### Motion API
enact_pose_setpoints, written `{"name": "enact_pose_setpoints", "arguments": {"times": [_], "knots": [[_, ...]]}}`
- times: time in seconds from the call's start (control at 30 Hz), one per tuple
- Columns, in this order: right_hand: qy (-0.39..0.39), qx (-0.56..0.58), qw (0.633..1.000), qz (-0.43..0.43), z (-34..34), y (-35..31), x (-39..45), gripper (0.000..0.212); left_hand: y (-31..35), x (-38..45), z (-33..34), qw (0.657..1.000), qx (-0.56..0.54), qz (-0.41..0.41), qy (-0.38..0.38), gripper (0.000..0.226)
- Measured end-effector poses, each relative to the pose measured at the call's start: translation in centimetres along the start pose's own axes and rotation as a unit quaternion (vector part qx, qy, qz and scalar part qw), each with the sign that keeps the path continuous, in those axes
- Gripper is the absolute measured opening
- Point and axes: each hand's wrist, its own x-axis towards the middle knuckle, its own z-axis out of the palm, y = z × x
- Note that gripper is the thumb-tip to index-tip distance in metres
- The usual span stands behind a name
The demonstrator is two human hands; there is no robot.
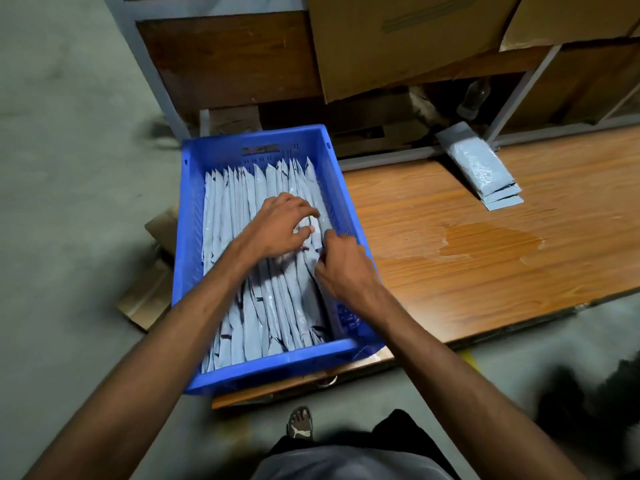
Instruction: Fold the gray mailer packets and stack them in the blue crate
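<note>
A row of folded gray mailer packets (263,271) is seen standing on edge across most of the blue crate (194,216), so the stacking is judged far along. Among them the left hand (277,226) is spread with loosely curled fingers, nothing plainly gripped; just right of it, a packet edge appears pinched in the grip of the right hand (341,268). Well beyond that grip, a few flat packets (481,168) are left unfolded on the wooden surface (485,271), past a wet patch (485,244).

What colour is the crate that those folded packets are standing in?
The crate is bright blue plastic, seen plainly in the head view, the only view here.
</note>
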Motion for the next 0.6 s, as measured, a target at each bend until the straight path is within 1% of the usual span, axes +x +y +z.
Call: {"name": "enact_pose_setpoints", "arguments": {"times": [0.1, 0.17, 0.23, 0.33, 0.43, 0.5, 0.6], "knots": [[0.105, 0.07, 0.99, -0.07, -2.5, 1.0, 2.4, 0.016, 0.7, 1.0, -1.3, 0.997, 0.002, -0.052, 0.063, 0.04], [0.145, 0.087, 0.981, -0.097, -4.2, 2.8, 4.4, 0.016, 1.9, 2.4, -1.8, 0.992, 0.0, -0.078, 0.104, 0.041], [0.168, 0.078, 0.976, -0.111, -5.8, 5.4, 6.6, 0.016, 3.5, 4.4, -2.2, 0.985, 0.0, -0.097, 0.14, 0.043], [0.177, 0.06, 0.975, -0.118, -8.0, 10.5, 10.2, 0.02, 6.8, 8.6, -1.8, 0.981, 0.024, -0.119, 0.15, 0.05], [0.16, 0.036, 0.977, -0.133, -10.4, 16.6, 13.2, 0.025, 10.8, 13.6, 0.1, 0.976, 0.031, -0.158, 0.146, 0.052], [0.153, 0.028, 0.978, -0.138, -11.9, 20.8, 14.9, 0.026, 13.4, 16.9, 1.9, 0.975, 0.038, -0.175, 0.13, 0.052], [0.125, 0.013, 0.984, -0.122, -13.4, 27.1, 17.3, 0.026, 16.4, 21.2, 4.9, 0.974, 0.043, -0.199, 0.101, 0.052]]}}
